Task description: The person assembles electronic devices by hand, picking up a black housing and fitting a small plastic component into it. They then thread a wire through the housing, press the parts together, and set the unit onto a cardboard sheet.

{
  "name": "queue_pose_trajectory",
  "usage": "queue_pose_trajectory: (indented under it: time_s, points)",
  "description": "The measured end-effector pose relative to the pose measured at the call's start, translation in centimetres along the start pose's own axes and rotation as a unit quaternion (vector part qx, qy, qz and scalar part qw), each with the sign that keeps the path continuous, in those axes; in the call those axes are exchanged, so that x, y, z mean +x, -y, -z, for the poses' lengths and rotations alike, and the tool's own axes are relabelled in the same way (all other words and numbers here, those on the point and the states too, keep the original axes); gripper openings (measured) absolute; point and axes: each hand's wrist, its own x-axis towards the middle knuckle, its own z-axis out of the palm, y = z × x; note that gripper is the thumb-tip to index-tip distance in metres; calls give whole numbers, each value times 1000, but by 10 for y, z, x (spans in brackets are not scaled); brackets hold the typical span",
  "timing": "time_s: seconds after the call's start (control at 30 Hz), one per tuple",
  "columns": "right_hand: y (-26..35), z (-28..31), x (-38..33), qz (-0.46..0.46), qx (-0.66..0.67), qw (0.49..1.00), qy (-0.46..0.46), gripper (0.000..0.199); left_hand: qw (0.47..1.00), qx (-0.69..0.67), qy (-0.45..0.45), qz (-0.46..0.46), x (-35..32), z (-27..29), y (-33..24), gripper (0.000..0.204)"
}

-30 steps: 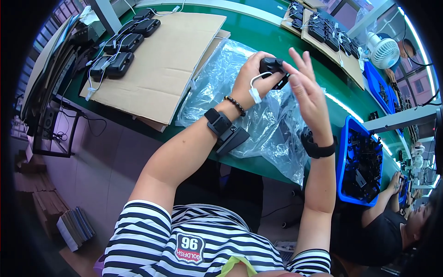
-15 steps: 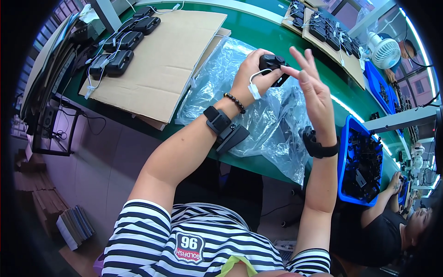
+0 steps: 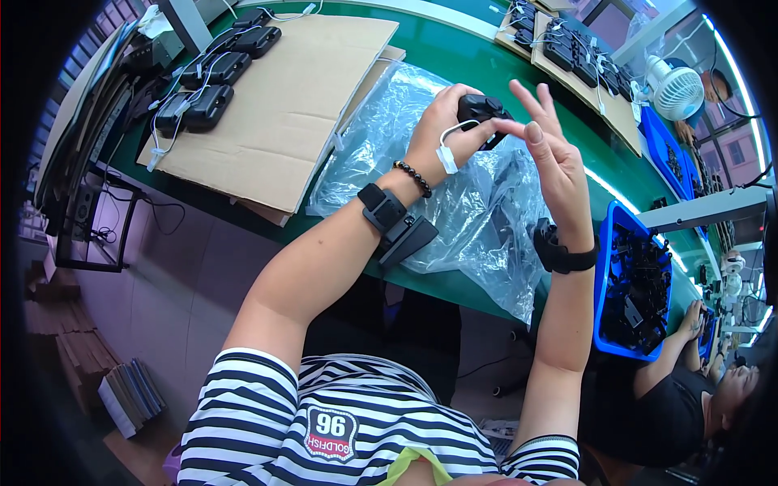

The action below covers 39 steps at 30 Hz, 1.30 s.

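Note:
My left hand (image 3: pixel 446 130) is closed around a small black device (image 3: pixel 480 108) with rounded edges. A short white cable (image 3: pixel 444 146) with a pale connector loops from it over my thumb and wrist. Stretched toward the device's right side, the index finger of my right hand (image 3: pixel 559 166) touches or nearly touches it; the other fingers are raised and spread. Below both hands, a crumpled clear plastic bag (image 3: pixel 486 219) lies on the green table (image 3: pixel 462 66). My left palm and part of the device are hidden.
At the left, cardboard sheets (image 3: pixel 300 97) carry several black devices (image 3: pixel 209 108) with white cables. A blue bin (image 3: pixel 601 324) of black parts stands at the right. Beyond are more devices on cardboard (image 3: pixel 624 121) and a white fan (image 3: pixel 675 89). A co-worker (image 3: pixel 648 413) sits lower right.
The black device has tilted slightly in my left hand, showing more of its upper face. My right index finger stays beside it, with only a small shift of the hand.

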Motion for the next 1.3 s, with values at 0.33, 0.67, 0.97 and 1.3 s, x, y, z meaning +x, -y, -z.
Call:
queue_pose_trajectory:
  time_s: [0.33, 0.67, 0.97, 1.3]
  points:
    - [-7, 2, -2, -27, 2, 999, -20, 40, 1000, -5, 20, -15, -1, -2, -2, 43]
    - [-11, 7, -2, -4, 39, 999, 36, 42, 1000, 1, 7, -15, -1, -2, 1, 42]
    - [3, 11, 1, -28, 107, 993, 42, 40, 1000, 11, 4, -17, -1, -1, -1, 43]
    - [-13, 12, -2, -82, 104, 991, 14, 24, 986, 7, 163, -29, -5, -1, -13, 44]
